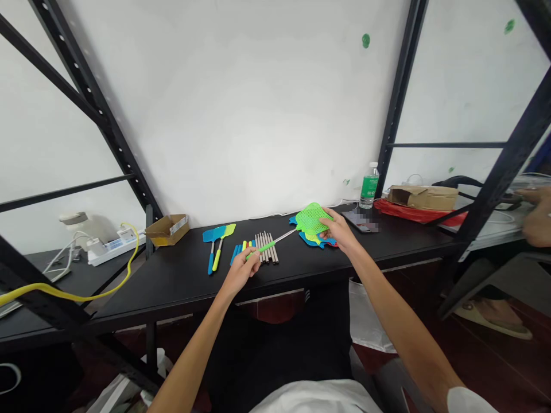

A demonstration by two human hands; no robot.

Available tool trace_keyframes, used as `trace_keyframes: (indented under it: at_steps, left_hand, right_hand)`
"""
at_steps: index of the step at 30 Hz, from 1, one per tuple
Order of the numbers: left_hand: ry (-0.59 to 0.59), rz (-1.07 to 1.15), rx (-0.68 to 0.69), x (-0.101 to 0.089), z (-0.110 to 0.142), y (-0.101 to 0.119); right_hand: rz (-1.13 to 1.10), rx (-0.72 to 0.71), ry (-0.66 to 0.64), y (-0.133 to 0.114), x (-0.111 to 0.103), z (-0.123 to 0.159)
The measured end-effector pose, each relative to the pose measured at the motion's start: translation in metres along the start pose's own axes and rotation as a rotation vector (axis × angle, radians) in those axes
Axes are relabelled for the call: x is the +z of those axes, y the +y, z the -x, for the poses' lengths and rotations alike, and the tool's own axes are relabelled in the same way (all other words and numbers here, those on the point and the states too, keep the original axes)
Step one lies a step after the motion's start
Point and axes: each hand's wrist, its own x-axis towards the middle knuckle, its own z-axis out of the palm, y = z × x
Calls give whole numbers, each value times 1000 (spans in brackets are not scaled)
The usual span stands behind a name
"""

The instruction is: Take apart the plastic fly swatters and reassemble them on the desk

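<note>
A green fly swatter (314,219) is held slantwise above the black table, a metal rod joining its mesh head to its green handle. My left hand (245,264) is closed round the handle. With its fingers, my right hand (338,228) grips the right edge of the mesh head. Beneath that head lies a pile of loose swatter heads (317,243) in blue, yellow and red, partly hidden. Several metal rods (270,252) lie side by side near my left hand, beside coloured handles (236,252). Farther left rest a blue fly swatter (211,252) and a yellow-green one (219,249).
An open cardboard box (167,230) stands at the table's left end. Toward the right are a phone (359,221) and a water bottle (369,186). A yellow cable (124,278) crosses the left side. Black metal uprights (400,86) frame the table. Another person's hand (538,215) shows far right.
</note>
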Motion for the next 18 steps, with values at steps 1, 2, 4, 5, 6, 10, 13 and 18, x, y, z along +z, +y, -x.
trace_keyframes:
  at_steps: [1,2,4,5,6,10,13,18]
  left_hand:
    - [-27,-6,-2,-1,1,4]
    - [-54,-11,-1,-4,1,8]
    - [-93,-22,14,-12,2,15]
    - [-106,-27,25,-18,2,18]
    - [-116,-30,32,-24,3,21]
    - [-217,-2,-34,-47,6,29]
    - [-320,38,-136,-54,10,35]
    - [-305,-35,-138,-58,11,49]
  right_hand:
    - [-10,16,5,0,0,0]
    - [-16,32,3,1,0,0]
    - [-19,54,-16,3,2,0]
    - [-16,58,-37,5,2,0]
    - [-12,60,-63,6,3,0]
    - [8,90,-163,13,4,2]
    - [53,117,-200,18,4,2]
    - [69,147,-232,23,8,0]
